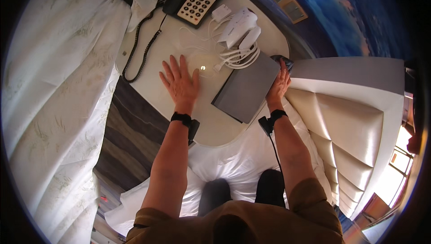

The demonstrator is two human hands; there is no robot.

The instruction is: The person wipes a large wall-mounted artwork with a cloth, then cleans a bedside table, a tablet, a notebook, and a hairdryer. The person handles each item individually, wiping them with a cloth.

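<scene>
My left hand [180, 84] rests palm down on the pale tabletop [205, 122], its fingers spread and nothing in it. At the table's right edge, my right hand [280, 81] is at a dark glossy object [282, 61], too hidden to name, beside the corner of a grey flat folder or book [248, 90]. Whether the fingers grip that object cannot be told. A white hair dryer [239, 28] lies above the grey folder, its coiled white cord [240, 58] overlapping the folder's upper end. A white plug adapter [221, 13] with a thin cable sits by the dryer.
A black desk telephone [198, 3] with a coiled cord [145, 53] stands at the table's far side. White curtains [64, 75] hang at left. A padded headboard [340, 119] borders the right, and white bedding [235, 163] lies below the table.
</scene>
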